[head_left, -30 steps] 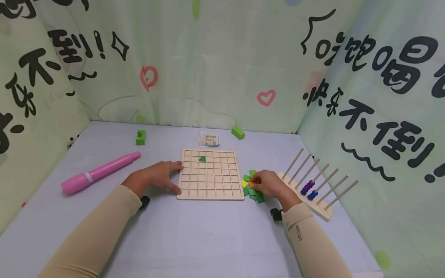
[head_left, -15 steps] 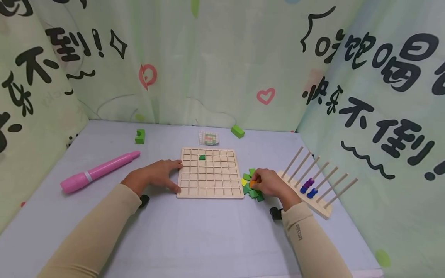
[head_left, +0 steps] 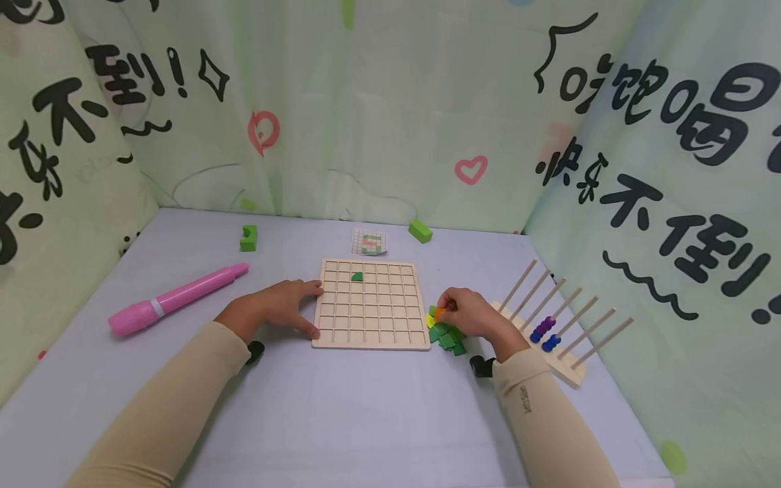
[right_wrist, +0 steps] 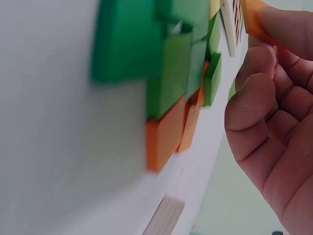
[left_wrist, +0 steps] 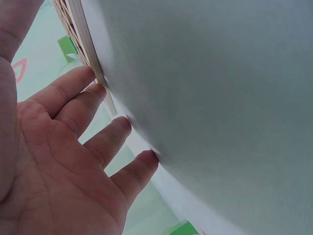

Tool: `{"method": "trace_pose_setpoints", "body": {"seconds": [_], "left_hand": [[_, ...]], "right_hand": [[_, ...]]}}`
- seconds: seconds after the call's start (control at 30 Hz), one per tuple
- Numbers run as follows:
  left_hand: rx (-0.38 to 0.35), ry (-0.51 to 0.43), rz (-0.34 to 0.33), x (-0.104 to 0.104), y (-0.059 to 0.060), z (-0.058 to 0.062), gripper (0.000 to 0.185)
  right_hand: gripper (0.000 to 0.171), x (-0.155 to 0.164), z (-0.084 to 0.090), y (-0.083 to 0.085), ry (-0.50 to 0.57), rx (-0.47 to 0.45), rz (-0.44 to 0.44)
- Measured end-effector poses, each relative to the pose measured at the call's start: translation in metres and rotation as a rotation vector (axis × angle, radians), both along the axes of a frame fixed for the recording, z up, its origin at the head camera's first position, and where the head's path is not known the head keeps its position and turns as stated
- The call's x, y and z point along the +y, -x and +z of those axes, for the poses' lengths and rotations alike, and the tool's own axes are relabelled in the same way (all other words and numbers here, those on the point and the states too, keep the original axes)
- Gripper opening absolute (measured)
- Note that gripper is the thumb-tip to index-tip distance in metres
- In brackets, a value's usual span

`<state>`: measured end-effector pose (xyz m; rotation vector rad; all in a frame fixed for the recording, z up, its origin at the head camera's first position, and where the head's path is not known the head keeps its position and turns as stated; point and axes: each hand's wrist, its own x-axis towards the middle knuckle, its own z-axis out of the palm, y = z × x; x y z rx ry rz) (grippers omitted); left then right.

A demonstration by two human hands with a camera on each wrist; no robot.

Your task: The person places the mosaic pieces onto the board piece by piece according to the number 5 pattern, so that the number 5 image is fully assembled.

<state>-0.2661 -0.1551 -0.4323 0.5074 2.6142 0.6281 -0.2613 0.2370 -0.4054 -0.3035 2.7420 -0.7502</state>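
We are touching the gridded board (head_left: 372, 305) along its left edge with our left hand (head_left: 271, 308), fingers spread, and pinching an orange tile (head_left: 438, 314) in our right hand (head_left: 472, 315) by the tile pile (head_left: 447, 336) (mostly green, just right of the board); a green piece (head_left: 357, 276) is occupying an upper square.

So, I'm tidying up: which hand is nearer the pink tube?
Left. The left hand lies just right of the pink tube, at the left edge of the board; the right hand is beyond its right edge, pinching an orange tile.
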Motion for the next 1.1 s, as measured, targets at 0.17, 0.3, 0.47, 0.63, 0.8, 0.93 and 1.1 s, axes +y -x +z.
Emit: {"method": "trace_pose_setpoints", "body": {"seconds": [0.17, 0.3, 0.47, 0.63, 0.8, 0.93, 1.1], "left_hand": [[0.005, -0.002, -0.005, -0.001, 0.000, 0.001, 0.104], [0.001, 0.005, 0.002, -0.001, 0.000, 0.000, 0.104], [-0.008, 0.011, 0.021, 0.000, 0.000, 0.001, 0.104], [0.001, 0.018, 0.014, 0.000, 0.000, 0.002, 0.104], [0.006, 0.016, 0.008, 0.000, 0.000, 0.002, 0.104], [0.011, 0.015, 0.008, 0.000, -0.001, 0.003, 0.104], [0.001, 0.024, 0.016, 0.000, -0.001, 0.003, 0.104]], "right_hand": [[0.007, -0.013, 0.000, 0.008, 0.064, -0.006, 0.023], [0.007, -0.029, -0.003, 0.015, 0.105, -0.023, 0.039], [0.007, -0.050, -0.003, 0.024, 0.122, -0.049, 0.047], [0.008, -0.070, 0.000, 0.034, 0.127, -0.045, 0.062], [0.010, -0.092, -0.003, 0.044, 0.141, -0.041, 0.073], [0.008, -0.109, -0.004, 0.050, 0.146, -0.031, 0.108], [0.009, -0.126, -0.002, 0.057, 0.154, -0.039, 0.108]]}}
